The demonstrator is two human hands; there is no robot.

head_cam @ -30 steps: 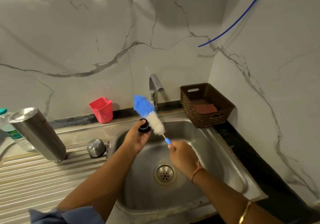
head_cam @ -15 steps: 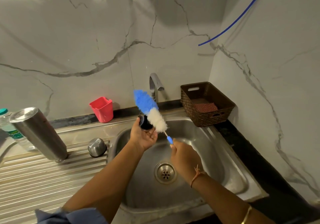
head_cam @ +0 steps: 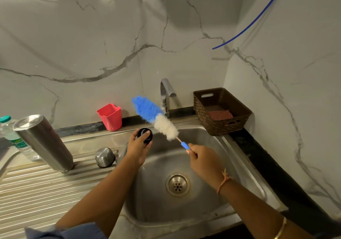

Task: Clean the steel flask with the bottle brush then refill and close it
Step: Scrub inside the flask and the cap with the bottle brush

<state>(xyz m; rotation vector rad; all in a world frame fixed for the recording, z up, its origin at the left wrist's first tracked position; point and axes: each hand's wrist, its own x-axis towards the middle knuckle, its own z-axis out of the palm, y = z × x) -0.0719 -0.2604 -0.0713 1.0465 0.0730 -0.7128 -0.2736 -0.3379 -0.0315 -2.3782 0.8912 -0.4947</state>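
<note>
The steel flask [head_cam: 44, 142] stands upside down on the ribbed drainboard at the left. A steel cup lid [head_cam: 105, 157] lies on the drainboard to the right of the flask. My left hand [head_cam: 137, 149] holds a small black stopper [head_cam: 145, 135] over the sink's left rim. My right hand [head_cam: 201, 158] grips the blue handle of the bottle brush [head_cam: 156, 118] above the basin. Its blue and white bristles point up and left, just right of the stopper and apart from it.
The steel sink [head_cam: 212, 133] has a drain [head_cam: 177, 184] at its middle and a tap [head_cam: 165, 96] behind it. A red cup [head_cam: 110, 117] stands by the wall. A brown basket [head_cam: 221, 111] with a cloth sits at the right. A plastic bottle [head_cam: 9, 129] stands behind the flask.
The brush has drawn away to the right of the stopper, where its bristles lay against it before. My left hand has turned the stopper so its round face shows.
</note>
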